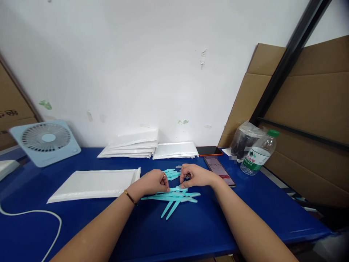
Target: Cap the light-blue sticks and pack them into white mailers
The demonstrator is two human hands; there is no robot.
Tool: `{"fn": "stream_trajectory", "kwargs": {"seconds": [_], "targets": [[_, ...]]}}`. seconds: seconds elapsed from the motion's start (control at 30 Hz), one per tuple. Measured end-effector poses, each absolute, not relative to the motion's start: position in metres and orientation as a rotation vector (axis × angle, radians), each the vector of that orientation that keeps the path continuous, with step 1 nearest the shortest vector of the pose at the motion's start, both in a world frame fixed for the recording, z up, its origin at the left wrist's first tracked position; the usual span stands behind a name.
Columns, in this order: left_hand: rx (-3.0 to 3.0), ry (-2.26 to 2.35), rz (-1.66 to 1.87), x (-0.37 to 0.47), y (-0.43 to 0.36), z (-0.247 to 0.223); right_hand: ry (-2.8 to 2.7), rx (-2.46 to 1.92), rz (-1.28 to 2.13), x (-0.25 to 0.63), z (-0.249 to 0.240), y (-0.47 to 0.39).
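Note:
Turquoise eyebrow razors [174,197] with clear tips lie in a loose, crossed pile on the blue table, two of their handles pointing toward me. Behind them is a second small bunch of razors [172,174], partly covered by my hands. My left hand [156,182] is closed in a pinch at the back left of the front pile, on what looks like a razor's handle. Opposite it, my right hand [196,175] pinches the clear end of a razor with thumb and forefinger. Fingers hide part of that razor.
A white padded envelope [95,183] lies left of my hands. Stacked envelopes [131,145] and more envelopes [176,150] sit by the wall. Two phones, one showing a timer [219,170], lie right. A water bottle [257,154], bagged dark item [244,140] and blue fan [46,140] stand farther out.

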State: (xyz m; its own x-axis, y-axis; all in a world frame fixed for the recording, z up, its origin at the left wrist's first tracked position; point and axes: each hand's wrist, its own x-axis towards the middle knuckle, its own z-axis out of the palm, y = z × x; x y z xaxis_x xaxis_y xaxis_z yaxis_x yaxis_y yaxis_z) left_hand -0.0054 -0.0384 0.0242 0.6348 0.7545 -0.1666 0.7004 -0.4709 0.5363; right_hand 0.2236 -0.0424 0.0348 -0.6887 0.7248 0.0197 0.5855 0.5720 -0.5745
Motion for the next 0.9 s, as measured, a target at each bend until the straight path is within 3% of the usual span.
{"fn": "stream_trajectory", "kwargs": {"seconds": [0.37,0.63,0.9], "targets": [[2.291,1.567,0.387,-0.011,-0.029,0.029,-2.333,-1.312,0.568,0.244,0.033,-0.031],[2.249,1.285,0.292,-0.001,-0.040,0.026,-2.691,-1.122,0.690,0.229,0.035,-0.041],[2.277,1.133,0.215,0.003,-0.044,0.026,-2.606,-1.115,0.672,0.232,0.037,-0.042]]}}
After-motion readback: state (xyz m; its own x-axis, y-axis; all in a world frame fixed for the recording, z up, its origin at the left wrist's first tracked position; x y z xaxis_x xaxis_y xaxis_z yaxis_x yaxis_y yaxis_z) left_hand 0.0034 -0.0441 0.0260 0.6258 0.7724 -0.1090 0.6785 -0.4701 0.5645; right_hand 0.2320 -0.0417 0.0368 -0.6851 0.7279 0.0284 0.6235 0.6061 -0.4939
